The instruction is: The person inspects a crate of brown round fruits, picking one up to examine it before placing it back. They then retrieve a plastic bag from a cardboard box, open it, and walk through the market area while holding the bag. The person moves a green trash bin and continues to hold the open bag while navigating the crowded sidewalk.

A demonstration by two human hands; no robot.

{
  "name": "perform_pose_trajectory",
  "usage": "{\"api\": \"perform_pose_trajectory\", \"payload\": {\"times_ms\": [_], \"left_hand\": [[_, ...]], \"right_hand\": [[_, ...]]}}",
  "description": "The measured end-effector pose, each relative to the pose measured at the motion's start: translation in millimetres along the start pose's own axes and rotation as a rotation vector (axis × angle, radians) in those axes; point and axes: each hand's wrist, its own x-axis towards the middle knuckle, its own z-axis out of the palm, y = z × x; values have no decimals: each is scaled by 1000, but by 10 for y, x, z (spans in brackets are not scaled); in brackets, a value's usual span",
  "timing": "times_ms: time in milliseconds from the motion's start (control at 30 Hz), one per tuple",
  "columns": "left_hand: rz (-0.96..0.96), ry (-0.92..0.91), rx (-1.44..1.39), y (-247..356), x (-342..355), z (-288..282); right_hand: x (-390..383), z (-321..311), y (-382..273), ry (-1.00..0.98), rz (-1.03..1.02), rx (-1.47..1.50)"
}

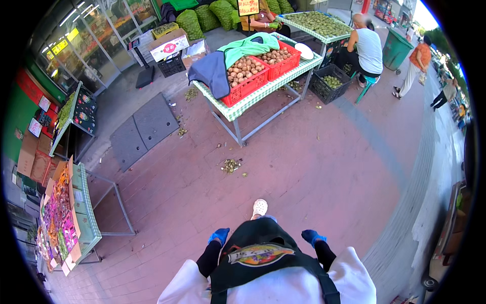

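Blue-gloved hands swing low at the person's sides: the left hand [219, 236] hangs beside the black apron [255, 253], the right hand [311, 236] on the apron's other side. Both hold nothing and touch nothing; the fingers look loosely curled, though how far they close I cannot tell at this size. Just ahead of the fingers, between the two hands, a white clog [259, 207] is planted on the red brick pavement [314, 172]. Further ahead of the left fingers, a small heap of husks [231, 165] lies on the bricks. Well beyond that stands the counter [263, 93] with its green checked cover, carrying two red crates [253, 83] of round brown produce, a dark cloth and a green cloth draped over them. Far out to the left of the left fingers, a second checked counter [88, 213] carries cardboard trays of colourful packets. Far beyond the right fingers, a person in a grey shirt [368, 48] sits on a stool by black crates.
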Motion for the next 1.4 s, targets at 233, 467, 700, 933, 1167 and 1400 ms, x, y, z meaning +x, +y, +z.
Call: {"api": "perform_pose_trajectory", "payload": {"times_ms": [233, 467, 700, 933, 1167, 1400], "left_hand": [[294, 296, -217, 3155, 782, -1866], [517, 750, -242, 5031, 1659, -3095], [580, 1140, -77, 6844, 2622, -4292], [413, 1099, -97, 6983, 3440, -4676], [296, 1282, -388, 6703, 3356, -5132], [106, 1110, -893, 6424, 2567, -4768]], "right_hand": [[1526, -3435, -1193, 310, -150, 85], [2176, -5307, -2321, 392, -393, 193], [2866, -6589, -1785, 380, -204, 80], [3682, -7958, -1579, 701, -303, 384], [4990, -9852, -2274, 997, -615, 250], [6037, -10461, -2972, 984, -820, -238]]}}
